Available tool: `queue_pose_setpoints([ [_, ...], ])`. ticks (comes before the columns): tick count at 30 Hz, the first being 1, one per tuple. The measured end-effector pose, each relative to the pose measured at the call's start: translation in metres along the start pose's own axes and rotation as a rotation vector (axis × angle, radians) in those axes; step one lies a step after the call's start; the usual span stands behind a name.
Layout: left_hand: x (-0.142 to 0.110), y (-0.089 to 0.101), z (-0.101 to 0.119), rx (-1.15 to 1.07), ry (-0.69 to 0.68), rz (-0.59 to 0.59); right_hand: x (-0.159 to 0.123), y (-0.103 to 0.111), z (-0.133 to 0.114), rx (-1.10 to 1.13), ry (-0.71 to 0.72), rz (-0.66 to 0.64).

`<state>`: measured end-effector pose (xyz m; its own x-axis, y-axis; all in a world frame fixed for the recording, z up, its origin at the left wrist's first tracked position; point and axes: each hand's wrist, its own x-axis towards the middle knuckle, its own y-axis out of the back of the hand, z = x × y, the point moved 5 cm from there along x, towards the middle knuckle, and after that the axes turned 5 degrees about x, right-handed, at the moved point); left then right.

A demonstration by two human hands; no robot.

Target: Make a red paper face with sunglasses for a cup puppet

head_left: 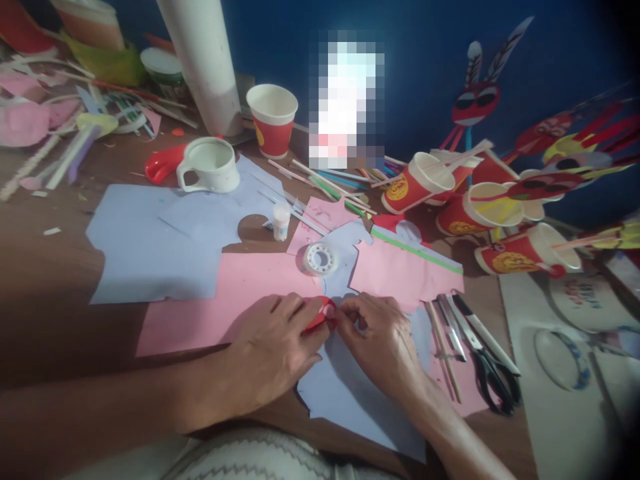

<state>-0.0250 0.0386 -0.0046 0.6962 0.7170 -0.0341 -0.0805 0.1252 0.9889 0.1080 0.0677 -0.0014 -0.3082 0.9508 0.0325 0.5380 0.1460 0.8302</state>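
Observation:
My left hand [280,343] holds a small red paper piece [319,316] between thumb and fingers, over blue and pink paper. Light marks or a pale bit show on the red piece's right end. My right hand [383,333] meets it there, thumb and forefinger pinched; what exactly they grip is too small to tell. Just beyond the hands lies a white roll of tape [320,259]. A little white bottle [281,222] stands behind it. Beneath my hands spreads a light blue paper sheet [360,400], beside a pink sheet [240,287].
Black-handled scissors [493,380], a cutter knife [450,327] and sticks lie at right. Red paper cups [423,183] with puppet figures [475,103] stand behind them. At the back are a white mug [210,167] and an upright cup [273,120]. Paper scraps [35,120] crowd the left.

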Motion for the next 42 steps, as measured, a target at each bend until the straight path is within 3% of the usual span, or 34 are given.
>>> queue_pose_setpoints([
  [8,0.000,0.001,0.000,0.001,-0.001,0.020,-0.003,0.005,0.001,0.125,-0.095,0.000],
  [17,0.001,0.006,-0.001,0.007,-0.026,-0.044,0.001,-0.001,0.004,0.010,-0.115,0.006],
  [32,0.001,0.004,0.000,-0.004,-0.022,-0.052,-0.002,-0.004,0.000,-0.052,-0.100,-0.018],
  [42,-0.002,-0.001,0.001,-0.040,-0.026,0.027,-0.003,-0.008,0.004,-0.092,-0.077,-0.023],
])
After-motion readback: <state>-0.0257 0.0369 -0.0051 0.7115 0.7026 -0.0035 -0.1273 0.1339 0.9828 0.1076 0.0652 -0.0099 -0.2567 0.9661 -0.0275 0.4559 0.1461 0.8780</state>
